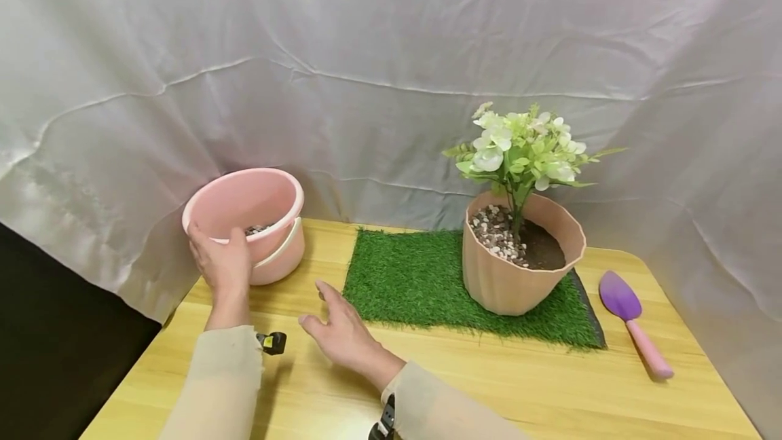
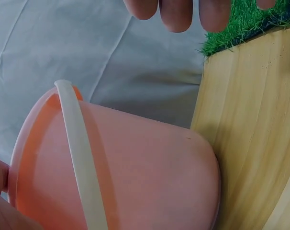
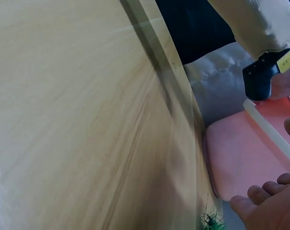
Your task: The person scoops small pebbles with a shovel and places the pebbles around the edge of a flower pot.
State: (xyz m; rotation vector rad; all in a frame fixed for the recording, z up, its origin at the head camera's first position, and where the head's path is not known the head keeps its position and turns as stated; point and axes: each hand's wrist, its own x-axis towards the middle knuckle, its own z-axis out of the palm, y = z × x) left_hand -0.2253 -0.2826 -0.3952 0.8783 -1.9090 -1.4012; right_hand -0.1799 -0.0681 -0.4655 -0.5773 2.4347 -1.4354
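Note:
A pink bucket (image 1: 282,263) with a pale handle stands at the table's back left, and pebbly grey material (image 1: 256,229) shows inside. My left hand (image 1: 222,260) grips its near-left rim, thumb over the edge and fingers at the left side. In the left wrist view the bucket (image 2: 150,163) and its white handle (image 2: 80,148) fill the middle, with part of the hand at the lower left. My right hand (image 1: 342,331) is held above the table, right of the bucket and apart from it, fingers extended and nothing in them.
A beige pot (image 1: 519,287) with white flowers (image 1: 525,144), soil and pebbles stands on a green turf mat (image 1: 409,277). To its right lies a purple trowel (image 1: 620,296) with a pink handle. Grey cloth (image 1: 366,127) hangs behind the wooden table (image 1: 318,399).

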